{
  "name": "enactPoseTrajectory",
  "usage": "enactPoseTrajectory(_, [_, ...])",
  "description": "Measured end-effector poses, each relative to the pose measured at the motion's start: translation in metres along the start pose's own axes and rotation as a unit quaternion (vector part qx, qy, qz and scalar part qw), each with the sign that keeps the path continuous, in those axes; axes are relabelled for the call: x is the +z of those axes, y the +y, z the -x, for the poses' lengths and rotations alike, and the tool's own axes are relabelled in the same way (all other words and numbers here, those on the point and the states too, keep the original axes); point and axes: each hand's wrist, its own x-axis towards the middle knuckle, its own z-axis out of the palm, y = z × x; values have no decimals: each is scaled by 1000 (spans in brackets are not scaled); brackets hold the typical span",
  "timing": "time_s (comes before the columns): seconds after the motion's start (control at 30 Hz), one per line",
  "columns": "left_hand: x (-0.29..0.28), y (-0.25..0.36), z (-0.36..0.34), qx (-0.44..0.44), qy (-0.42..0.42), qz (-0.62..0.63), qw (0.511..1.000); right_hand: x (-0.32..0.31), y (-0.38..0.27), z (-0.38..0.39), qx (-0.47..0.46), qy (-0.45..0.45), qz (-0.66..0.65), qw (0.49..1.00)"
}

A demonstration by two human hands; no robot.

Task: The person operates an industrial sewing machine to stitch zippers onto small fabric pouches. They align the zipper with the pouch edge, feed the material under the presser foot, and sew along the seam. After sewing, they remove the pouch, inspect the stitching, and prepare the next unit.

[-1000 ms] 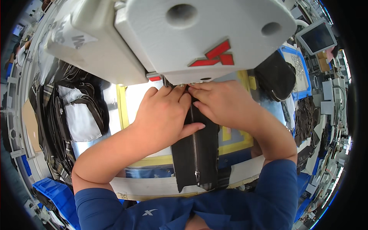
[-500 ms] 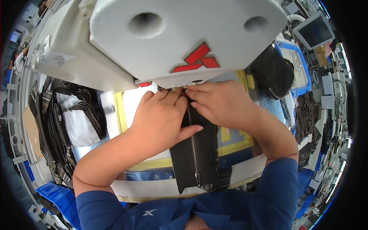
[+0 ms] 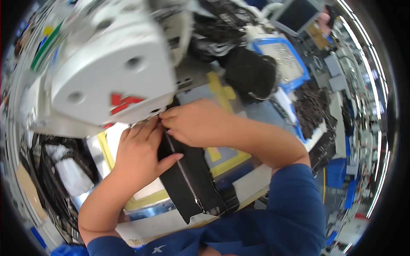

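Observation:
A long black fabric panel (image 3: pixel 194 170) with a metal zipper (image 3: pixel 183 170) down its middle lies under the head of a white sewing machine (image 3: pixel 115 72). My left hand (image 3: pixel 143 147) rests flat on the panel's left side, fingers stretched toward the machine and thumb out across the zipper. Close to the needle area, my right hand (image 3: pixel 196 123) has its fingertips gathered on the panel beside the zipper. The machine head hides the needle and the panel's far end. A zipper pull (image 3: pixel 197 201) shows near the end closest to me.
Black bag pieces with white lining (image 3: pixel 72 175) are piled at the left. Beyond my right hand sits a black pouch (image 3: pixel 251 74), with a blue-rimmed tray (image 3: pixel 305 77) of small metal parts behind it. Dark scraps (image 3: pixel 311 106) lie at the right, and yellow tape (image 3: pixel 230 166) marks the work plate.
The view has swung, so the machine, panel and hands appear farther left and the panel looks slanted. Both hands keep nearly the same places on the panel.

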Motion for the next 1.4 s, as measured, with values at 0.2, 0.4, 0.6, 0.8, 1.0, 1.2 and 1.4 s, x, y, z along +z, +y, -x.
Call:
enactPoseTrajectory(0.2, [22,7,6,53,20,2,998,-29,11,24,-2,-64,46,997])
enactPoseTrajectory(0.4, [25,6,7,62,41,-48,996,-113,82,94,265,427,-23,864])
enactPoseTrajectory(0.6, [30,6,4,82,59,-52,994,-99,255,196,541,111,64,831])
enactPoseTrajectory(0.8, [30,6,5,83,64,-55,993,-72,295,230,566,128,69,812])
enactPoseTrajectory(1.0, [27,8,5,85,78,-47,992,-92,294,223,575,91,37,812])
enactPoseTrajectory(1.2, [26,7,5,129,99,15,987,-129,169,146,390,383,12,837])
enactPoseTrajectory(1.4, [28,-2,12,110,103,10,989,-100,26,33,38,144,-141,979])
